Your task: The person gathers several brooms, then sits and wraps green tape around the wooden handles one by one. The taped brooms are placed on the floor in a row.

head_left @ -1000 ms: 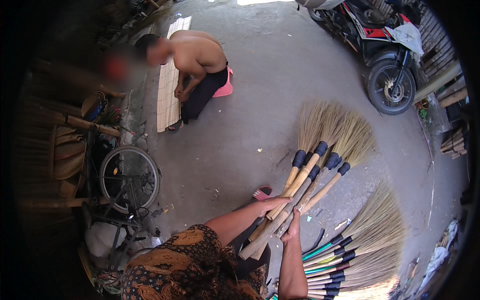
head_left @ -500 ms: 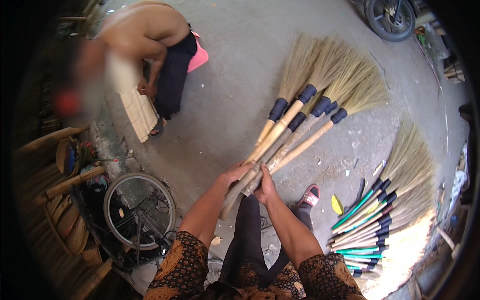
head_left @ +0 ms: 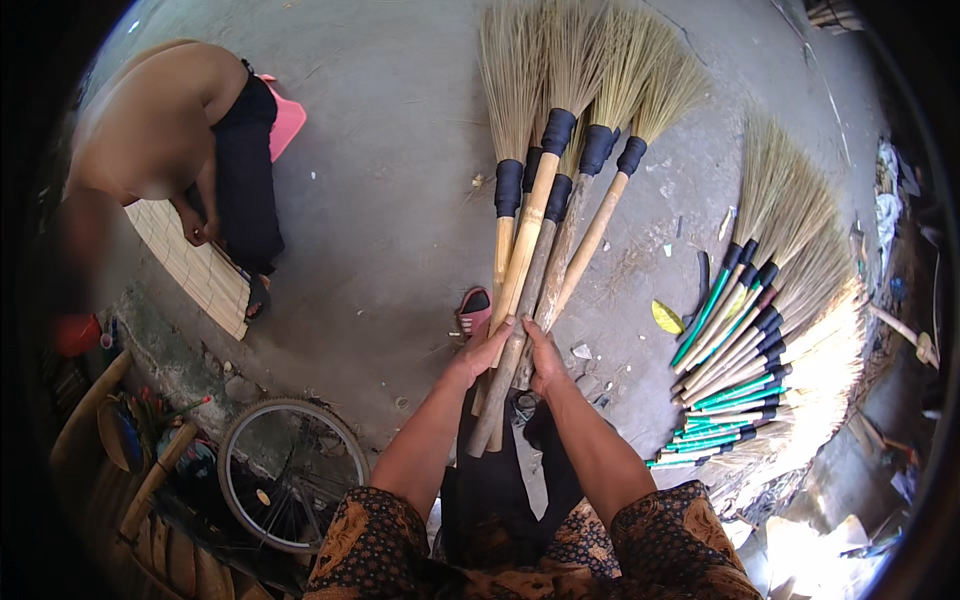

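Observation:
Several grass brooms (head_left: 545, 215) stand out in front of me in one bundle, their tan bristles fanned away and black binding at each neck. Around the lower ends of their wooden handles my left hand (head_left: 478, 353) is closed from the left side. My right hand (head_left: 546, 358) grips the same handles from the right, close to the left one. Some handle ends poke out below my hands, over my dark trousers. To the right, a row of more brooms (head_left: 735, 360) lies on the ground, some with green handles.
At the left a person (head_left: 165, 130) bends over a pale slatted bamboo mat (head_left: 190, 255), beside a pink plastic piece (head_left: 287, 118). A bicycle wheel (head_left: 292, 475) and bamboo pieces (head_left: 150, 490) are at lower left. A yellow leaf (head_left: 667, 317) lies near the broom row.
The held brooms have swung leftward and now point more straight ahead. Both hands keep their hold. My view has shifted, and a pink sandal now shows left of the handles.

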A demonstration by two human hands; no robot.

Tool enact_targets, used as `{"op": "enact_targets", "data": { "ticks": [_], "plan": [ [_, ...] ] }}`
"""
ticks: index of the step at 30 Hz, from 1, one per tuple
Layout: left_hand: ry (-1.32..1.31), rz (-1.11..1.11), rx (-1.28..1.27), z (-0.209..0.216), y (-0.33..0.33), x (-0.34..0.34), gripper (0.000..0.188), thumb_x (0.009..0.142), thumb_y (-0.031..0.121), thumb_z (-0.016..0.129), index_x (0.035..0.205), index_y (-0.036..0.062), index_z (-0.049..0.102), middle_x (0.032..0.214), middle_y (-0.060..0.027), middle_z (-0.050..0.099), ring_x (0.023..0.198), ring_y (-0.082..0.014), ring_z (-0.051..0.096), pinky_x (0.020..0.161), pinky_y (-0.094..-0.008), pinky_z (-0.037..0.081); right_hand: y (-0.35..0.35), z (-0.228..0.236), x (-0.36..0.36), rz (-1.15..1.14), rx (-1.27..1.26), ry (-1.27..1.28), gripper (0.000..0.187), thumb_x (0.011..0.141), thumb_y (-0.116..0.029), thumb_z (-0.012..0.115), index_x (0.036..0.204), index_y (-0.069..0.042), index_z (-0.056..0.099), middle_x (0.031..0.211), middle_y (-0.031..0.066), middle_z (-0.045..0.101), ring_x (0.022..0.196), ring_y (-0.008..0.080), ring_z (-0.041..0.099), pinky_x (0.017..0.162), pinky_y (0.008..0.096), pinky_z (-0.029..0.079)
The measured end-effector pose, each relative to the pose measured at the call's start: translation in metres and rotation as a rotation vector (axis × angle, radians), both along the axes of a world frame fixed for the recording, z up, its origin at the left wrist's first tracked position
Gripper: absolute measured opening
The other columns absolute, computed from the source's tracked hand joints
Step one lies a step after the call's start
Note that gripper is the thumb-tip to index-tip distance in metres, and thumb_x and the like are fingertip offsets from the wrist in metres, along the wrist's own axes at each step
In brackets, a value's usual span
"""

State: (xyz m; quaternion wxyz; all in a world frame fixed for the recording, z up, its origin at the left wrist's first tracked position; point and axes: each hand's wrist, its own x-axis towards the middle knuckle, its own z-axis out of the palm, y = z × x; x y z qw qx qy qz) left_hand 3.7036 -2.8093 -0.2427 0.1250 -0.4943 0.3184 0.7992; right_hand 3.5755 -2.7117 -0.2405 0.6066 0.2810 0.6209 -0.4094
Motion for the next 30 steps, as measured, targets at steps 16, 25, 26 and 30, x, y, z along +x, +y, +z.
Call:
{"op": "enact_targets", "data": {
  "ticks": [16, 25, 26, 30],
  "plan": [
    [-0.011, -0.320, 0.266, -0.071, 0.163, -0.082, 0.082, 0.106, 0.056, 0.060, 0.172, 0.0253, 0.021, 0.163, -0.0107, 0.045, 0.145, -0.0290, 0.051, 0.114, -0.0560, 0.043, 0.190, -0.067, -0.097, 0.199, 0.158, 0.458, 0.071, 0.096, -0.047, 0.075, 0.144, 0.003, 0.060, 0.123, 0.0163, 0.073, 0.113, 0.0255, 0.067, 0.102, 0.0373, 0.050],
    [-0.015, -1.128, -0.589, 0.052, 0.172, 0.001, 0.043, 0.103, 0.042, 0.067, 0.125, 0.0061, 0.075, 0.110, -0.0178, 0.077, 0.100, -0.0373, 0.073, 0.093, -0.0431, 0.055, 0.356, 0.027, -0.020, 0.357, 0.083, 0.442, 0.055, 0.105, -0.048, 0.062, 0.140, -0.006, 0.065, 0.118, 0.0090, 0.073, 0.106, 0.0249, 0.068, 0.095, 0.0401, 0.053],
    [0.000, -1.161, -0.617, 0.077, 0.160, 0.022, 0.043, 0.101, 0.042, 0.069, 0.125, 0.0063, 0.075, 0.111, -0.0187, 0.076, 0.105, -0.0391, 0.071, 0.096, -0.0436, 0.054, 0.363, 0.046, 0.005, 0.400, -0.044, 0.397, 0.051, 0.104, -0.044, 0.063, 0.139, -0.006, 0.066, 0.117, 0.0114, 0.073, 0.107, 0.0260, 0.068, 0.096, 0.0375, 0.053],
    [0.127, -1.274, -0.977, 0.184, 0.141, 0.097, 0.038, 0.095, 0.033, 0.076, 0.124, 0.0088, 0.076, 0.115, -0.0207, 0.072, 0.124, -0.0411, 0.063, 0.106, -0.0472, 0.050, 0.378, 0.122, 0.102, 0.784, -0.362, 0.338, 0.044, 0.099, -0.041, 0.069, 0.135, -0.015, 0.070, 0.143, 0.0143, 0.065, 0.147, 0.0339, 0.049, 0.123, 0.0503, 0.037]
  ]
}}
